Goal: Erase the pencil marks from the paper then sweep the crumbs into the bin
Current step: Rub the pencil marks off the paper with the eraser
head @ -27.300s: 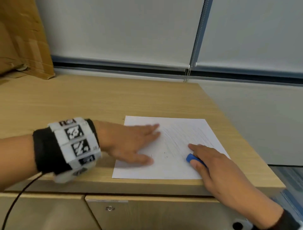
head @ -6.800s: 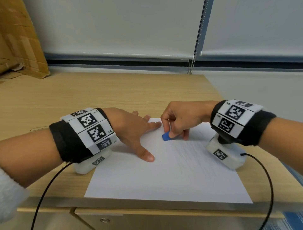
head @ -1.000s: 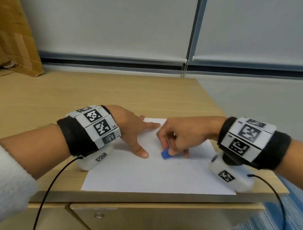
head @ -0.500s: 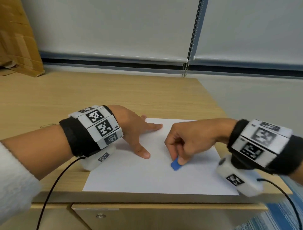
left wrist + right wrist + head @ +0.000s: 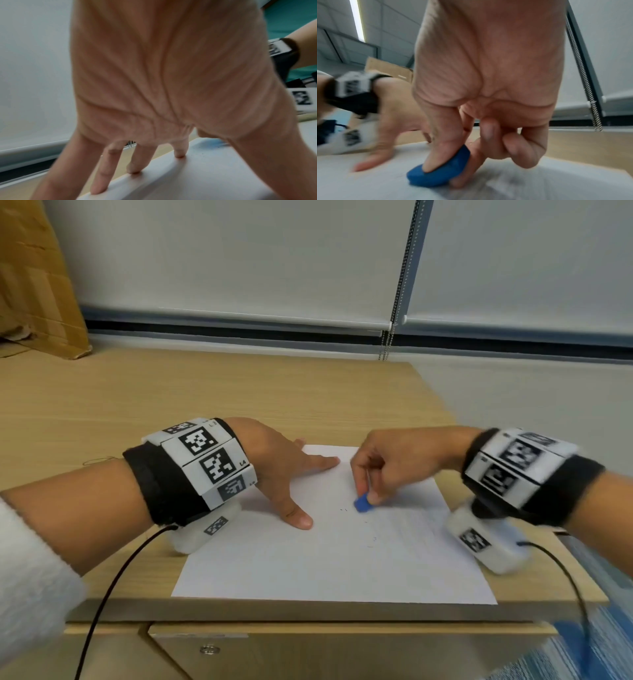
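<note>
A white sheet of paper (image 5: 329,563) lies at the front right of the wooden desk (image 5: 171,405), with faint pencil lines on its right part and a few dark crumbs near the middle. My left hand (image 5: 291,474) presses flat on the paper's far left part with fingers spread (image 5: 133,169). My right hand (image 5: 387,470) pinches a small blue eraser (image 5: 362,504) between thumb and fingers and holds its tip on the paper (image 5: 368,189). In the right wrist view the eraser (image 5: 440,169) touches the sheet. No bin is in view.
A cardboard box (image 5: 37,278) leans at the desk's back left. White roller blinds with a bead chain (image 5: 399,285) hang behind. The desk's right edge (image 5: 455,433) runs close to the paper. Cables trail from both wrist cameras over the front edge.
In the last second my right hand rubbed the eraser toward me and then back away across the paper. The left hand stays pressed on the sheet.
</note>
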`<state>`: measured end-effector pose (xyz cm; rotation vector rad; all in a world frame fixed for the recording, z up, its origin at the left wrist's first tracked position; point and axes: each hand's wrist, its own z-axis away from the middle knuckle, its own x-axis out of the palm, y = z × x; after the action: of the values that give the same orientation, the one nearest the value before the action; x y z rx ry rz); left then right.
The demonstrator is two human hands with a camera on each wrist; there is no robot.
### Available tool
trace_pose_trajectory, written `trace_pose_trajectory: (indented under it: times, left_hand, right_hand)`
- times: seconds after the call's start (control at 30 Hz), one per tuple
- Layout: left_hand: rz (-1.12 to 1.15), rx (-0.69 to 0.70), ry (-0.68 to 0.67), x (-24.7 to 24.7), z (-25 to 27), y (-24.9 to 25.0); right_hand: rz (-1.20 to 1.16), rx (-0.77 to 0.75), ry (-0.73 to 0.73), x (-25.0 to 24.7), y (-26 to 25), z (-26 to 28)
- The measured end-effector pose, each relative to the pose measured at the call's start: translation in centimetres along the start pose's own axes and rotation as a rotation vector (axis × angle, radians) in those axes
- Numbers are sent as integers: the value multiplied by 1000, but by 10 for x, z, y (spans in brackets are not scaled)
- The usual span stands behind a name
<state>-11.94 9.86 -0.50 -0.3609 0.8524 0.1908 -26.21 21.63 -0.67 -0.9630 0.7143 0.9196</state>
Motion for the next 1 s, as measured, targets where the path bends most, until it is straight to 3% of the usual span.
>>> trace_pose_trajectory:
  times: [0.13,0.2,0.37,0.43,0.53,0.67,0.83,1.0]
  left_hand:
    - [-7,-8,-1,1,1,1]
    - [-9,-8,2,2,0,0]
    - [-15,-10,1,2,-4,-2]
    - [-18,-8,-3,2,-3,-2]
    - [-9,-1,-6,1,-1,-2]
    - [14,12,-7,0,2,-4]
    - [47,6,-15,7,8,-7]
    - [-39,-16,31,21,22,-12]
  right_hand:
    - [42,81,217,-15,6,-31]
    - [44,69,247,-13,6,-32]
    - [66,22,-20,-4,-8,-4]
    - [128,27,-19,-2,-16,11]
    - [232,50,207,9,-18,40]
    - [150,88,491,51,-3,83]
    - [-21,108,639,114,12,98]
    - [-107,86,797,131,16,93]
